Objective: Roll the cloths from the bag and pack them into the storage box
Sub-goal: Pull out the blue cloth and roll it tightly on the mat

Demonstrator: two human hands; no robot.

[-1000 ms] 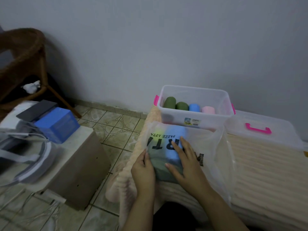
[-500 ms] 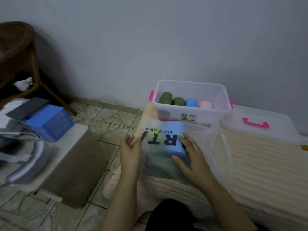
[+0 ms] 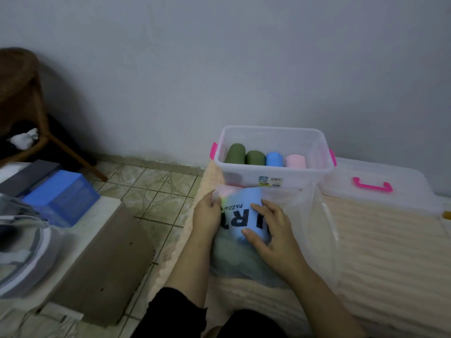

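Gripping the bag [image 3: 300, 215] to steady it, the left hand [image 3: 207, 213] helps the right hand [image 3: 273, 232] clasp a blue cloth [image 3: 246, 198].

To the left are a blue box [image 3: 61, 196], brown carton [image 3: 105, 262], wicker chair [image 3: 22, 93] and tiled floor [image 3: 156, 189].
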